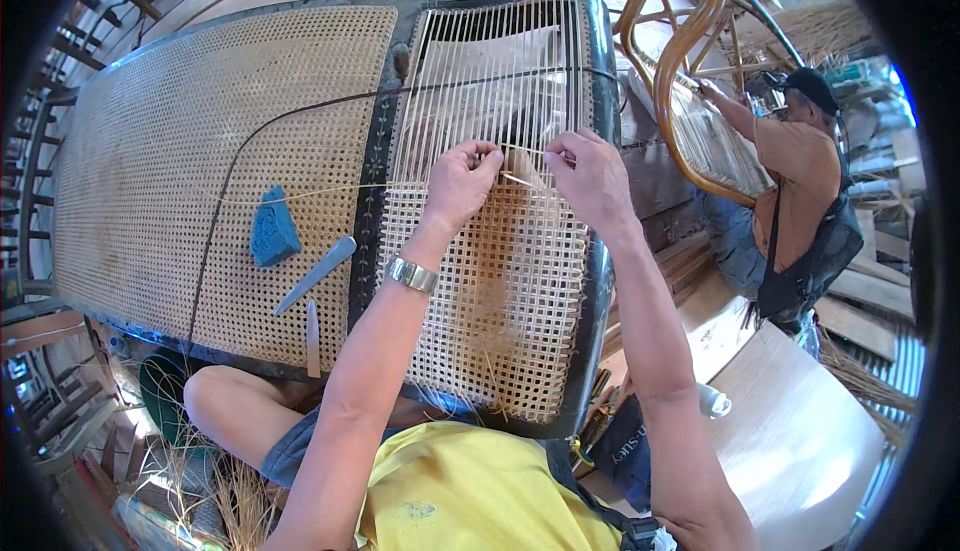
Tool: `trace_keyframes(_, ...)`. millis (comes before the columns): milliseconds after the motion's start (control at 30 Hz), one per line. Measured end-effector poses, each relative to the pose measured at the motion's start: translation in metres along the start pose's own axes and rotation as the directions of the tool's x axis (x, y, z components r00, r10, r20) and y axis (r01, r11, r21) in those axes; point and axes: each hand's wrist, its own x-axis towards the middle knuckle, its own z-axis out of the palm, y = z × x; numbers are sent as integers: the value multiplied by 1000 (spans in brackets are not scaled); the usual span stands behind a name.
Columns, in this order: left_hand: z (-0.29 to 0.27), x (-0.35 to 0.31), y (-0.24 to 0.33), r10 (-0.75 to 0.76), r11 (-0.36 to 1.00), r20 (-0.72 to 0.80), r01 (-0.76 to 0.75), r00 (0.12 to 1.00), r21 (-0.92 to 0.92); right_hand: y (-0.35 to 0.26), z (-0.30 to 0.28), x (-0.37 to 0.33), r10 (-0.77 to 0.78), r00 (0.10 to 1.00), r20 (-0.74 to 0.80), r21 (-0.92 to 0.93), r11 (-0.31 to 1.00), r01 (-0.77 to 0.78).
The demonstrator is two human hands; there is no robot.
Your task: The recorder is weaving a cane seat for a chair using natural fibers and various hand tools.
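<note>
A dark frame (598,281) in front of me holds a half-woven cane panel (470,321). Its near part is an open square mesh; farther off, only lengthwise strands (500,31) are strung. My left hand (465,186) is closed in a pinch over the edge of the weave. To its right, my right hand (592,179) pinches too, and a thin cane strand (522,149) spans the gap between them. A pale pointed sliver (516,180) lies just below the strand; whether a hand holds it is hidden. From my left hand a loose strand (330,190) trails leftward.
On the finished cane panel (150,151) at left lie a blue sponge (273,228), a blue-grey pointed tool (315,275) and a small pale blade-like piece (313,339). A black cord (300,109) crosses both panels. At right another person (800,161) works at a curved wooden frame (672,61).
</note>
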Motion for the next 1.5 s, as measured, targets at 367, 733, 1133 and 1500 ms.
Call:
trace_keyframes(367, 1, 14, 29, -179, 920, 148, 112, 973, 377, 5, 2, -6, 39, 999, -7, 56, 998, -39)
trace_keyframes(733, -23, 26, -2, -289, 849, 416, 432, 862, -305, 10, 6, -4, -9, 995, -99, 39, 999, 13)
trace_keyframes(1133, -4, 8, -5, -138, 985, 112, 149, 984, -90, -7, 17, -13, -34, 996, -86, -158, 987, 20)
trace_keyframes(1500, -5, 8, 25, -177, 969, 98, 156, 979, 194, -3, 11, -15, 11, 1000, -30, -109, 994, -14)
